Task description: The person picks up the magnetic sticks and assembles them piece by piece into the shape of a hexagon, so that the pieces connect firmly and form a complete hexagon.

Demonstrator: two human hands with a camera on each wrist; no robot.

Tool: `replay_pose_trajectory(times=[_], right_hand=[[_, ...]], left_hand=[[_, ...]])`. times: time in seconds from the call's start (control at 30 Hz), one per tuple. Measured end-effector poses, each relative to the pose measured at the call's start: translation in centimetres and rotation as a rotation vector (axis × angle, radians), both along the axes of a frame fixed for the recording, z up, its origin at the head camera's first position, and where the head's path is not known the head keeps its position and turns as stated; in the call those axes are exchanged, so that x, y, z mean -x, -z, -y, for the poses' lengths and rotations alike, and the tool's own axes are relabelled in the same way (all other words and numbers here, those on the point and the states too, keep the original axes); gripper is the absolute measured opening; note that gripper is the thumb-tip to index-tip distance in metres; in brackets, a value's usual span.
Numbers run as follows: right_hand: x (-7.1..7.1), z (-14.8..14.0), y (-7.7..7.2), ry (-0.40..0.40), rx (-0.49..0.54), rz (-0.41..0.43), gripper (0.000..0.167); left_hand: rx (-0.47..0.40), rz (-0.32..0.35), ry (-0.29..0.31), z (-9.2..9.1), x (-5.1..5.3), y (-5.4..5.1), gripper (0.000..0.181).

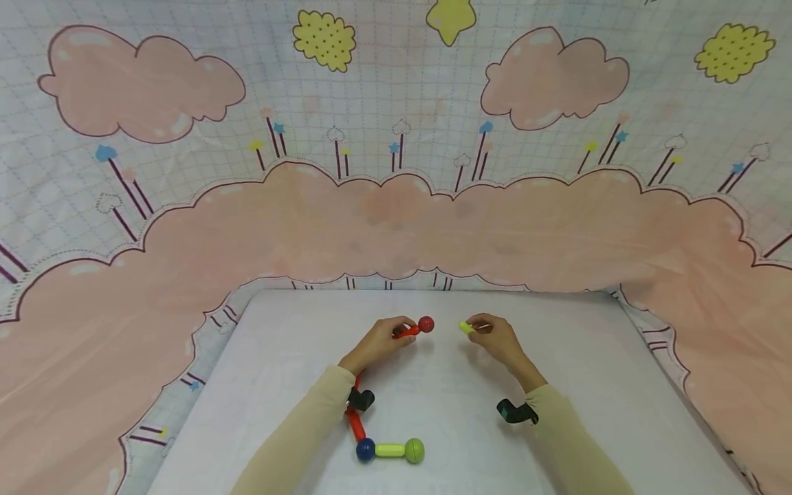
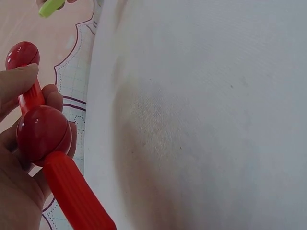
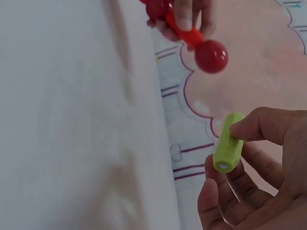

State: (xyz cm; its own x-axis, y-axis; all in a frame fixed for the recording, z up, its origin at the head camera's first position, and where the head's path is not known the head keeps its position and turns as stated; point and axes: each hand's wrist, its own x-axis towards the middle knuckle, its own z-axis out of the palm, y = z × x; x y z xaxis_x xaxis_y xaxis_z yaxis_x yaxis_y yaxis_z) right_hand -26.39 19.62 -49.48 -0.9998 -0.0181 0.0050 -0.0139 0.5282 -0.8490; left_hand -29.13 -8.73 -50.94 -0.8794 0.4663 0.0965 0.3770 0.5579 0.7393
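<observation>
My left hand (image 1: 376, 342) pinches a red magnetic rod (image 1: 406, 331) tipped with a red ball (image 1: 426, 324). In the left wrist view a second red ball (image 2: 44, 133) sits at the rod's other end, with another red rod (image 2: 76, 194) joined to it. Opposite, my right hand (image 1: 502, 342) pinches a short lime-green magnetic rod (image 3: 229, 143) between thumb and fingers, its pale end bare. The lime rod and the red ball are apart. Part of the red pieces is hidden under my left wrist.
On the white table (image 1: 458, 447) near me, a red rod (image 1: 357, 426) meets a dark blue ball (image 1: 366, 449). From that ball a lime rod (image 1: 390, 450) runs right to a green ball (image 1: 414, 451). A patterned cloth (image 1: 396, 227) hangs behind the table.
</observation>
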Motion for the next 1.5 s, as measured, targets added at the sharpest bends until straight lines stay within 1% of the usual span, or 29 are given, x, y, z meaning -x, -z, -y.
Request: replay_pose_trajectory(times=[0.2, 0.3, 0.4, 0.57, 0.7, 0.87, 1.03, 1.1, 1.17, 1.27, 1.33, 1.4, 1.5], right_hand=[[-0.2, 1.5, 0.0, -0.006, 0.032, -0.018, 0.027], [-0.2, 2.2, -0.1, -0.012, 0.046, -0.012, 0.027], [-0.1, 2.8, -0.1, -0.01, 0.053, -0.006, 0.026], [-0.1, 3.7, 0.0, 0.002, 0.082, -0.007, 0.026], [0.0, 4.3, 0.0, 0.011, 0.086, -0.01, 0.025], [0.1, 4.8, -0.1, 0.005, 0.091, 0.012, 0.026], [0.1, 5.1, -0.2, 0.004, 0.123, 0.038, 0.024], [0.0, 5.2, -0.2, 0.007, 0.136, 0.04, 0.025], [-0.1, 5.1, -0.2, 0.017, 0.142, 0.036, 0.03], [-0.2, 5.0, 0.0, 0.058, 0.153, 0.027, 0.041], [-0.4, 5.0, 0.3, 0.082, 0.144, 0.03, 0.044], [-0.8, 5.0, 0.5, 0.087, 0.122, 0.04, 0.042], [-1.8, 5.3, 0.7, 0.037, 0.065, 0.049, 0.034]], left_hand=[[-0.03, -0.003, -0.026, -0.2, 0.6, -0.2, 0.024], [-0.032, 0.011, -0.037, -0.2, 0.8, -0.3, 0.024], [-0.039, 0.031, -0.035, -0.3, 1.0, -0.4, 0.025], [-0.054, 0.074, -0.035, -0.4, 1.0, -0.4, 0.027], [-0.055, 0.101, -0.034, -0.3, 0.9, -0.5, 0.028], [-0.075, 0.137, -0.025, -0.1, 0.9, -0.6, 0.03], [-0.08, 0.163, -0.016, 0.0, 0.9, -0.7, 0.03], [-0.077, 0.166, -0.02, -0.1, 0.9, -0.7, 0.03], [-0.077, 0.16, -0.028, 0.0, 0.9, -0.7, 0.03], [-0.084, 0.136, -0.047, 0.1, 1.0, -0.7, 0.03], [-0.09, 0.125, -0.064, 0.2, 1.2, -0.8, 0.03], [-0.097, 0.119, -0.08, 0.4, 1.3, -0.9, 0.03], [-0.114, 0.129, -0.093, 0.6, 1.5, -1.1, 0.03]])
